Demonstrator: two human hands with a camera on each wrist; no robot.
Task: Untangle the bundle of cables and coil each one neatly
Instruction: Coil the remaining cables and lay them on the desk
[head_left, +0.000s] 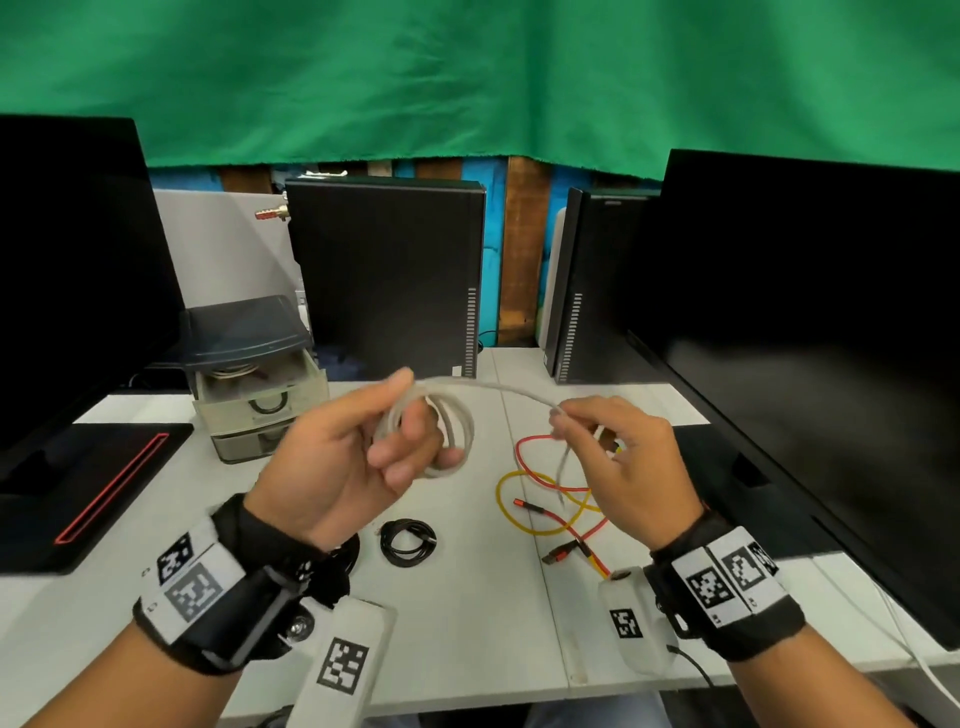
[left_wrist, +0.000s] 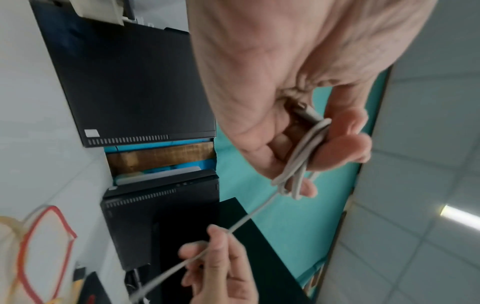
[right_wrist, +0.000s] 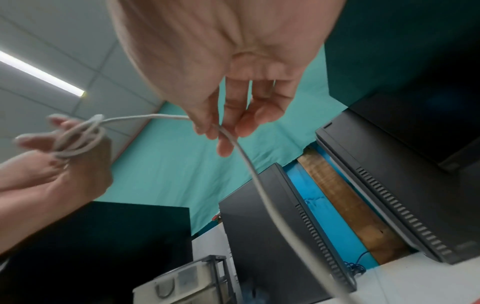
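In left hand (head_left: 332, 467): white cable (head_left: 452, 431), loosely coiled.

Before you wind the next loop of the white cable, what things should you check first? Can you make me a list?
1. Left hand grips the finished loops of the thin white cable: ok.
2. Right hand pinches the loose stretch of the same cable: ok.
3. The stretch between the hands runs free, no knot: ok.
4. The white tail hangs clear of the tangled red cable and yellow cable on the white table: cannot tell, it dangles right above them.
5. The coiled black cable lies apart, out of the way: ok.
6. Red and yellow cables untangled: not ok.
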